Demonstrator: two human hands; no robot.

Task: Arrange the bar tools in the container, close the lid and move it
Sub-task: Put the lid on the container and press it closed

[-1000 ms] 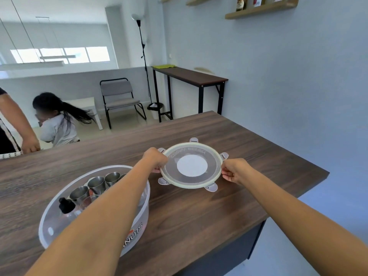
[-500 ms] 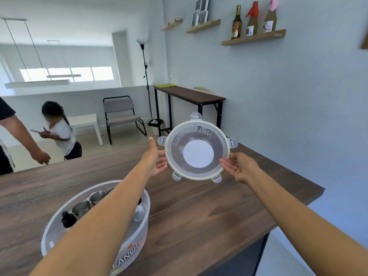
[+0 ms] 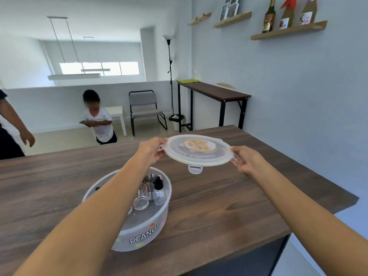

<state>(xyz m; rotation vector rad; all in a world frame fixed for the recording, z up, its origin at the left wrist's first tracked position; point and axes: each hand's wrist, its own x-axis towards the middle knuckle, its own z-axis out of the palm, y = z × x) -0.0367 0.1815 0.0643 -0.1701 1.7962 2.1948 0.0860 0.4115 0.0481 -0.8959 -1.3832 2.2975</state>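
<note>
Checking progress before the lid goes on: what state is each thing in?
Lid: off, held level above the table, label up.
Container: open, tools inside.
Left hand: gripping the lid's edge.
Right hand: gripping the opposite edge.

Head view, forward-down, over table (image 3: 229, 206)

We count two hands — left hand (image 3: 152, 149), right hand (image 3: 244, 159) — one lid (image 3: 198, 151) and one container (image 3: 143, 226). Inside it show one steel cup (image 3: 149, 179), two glass cups (image 3: 141, 201) and one dropper bottle (image 3: 159, 191); the forearm hides the rest.
</note>
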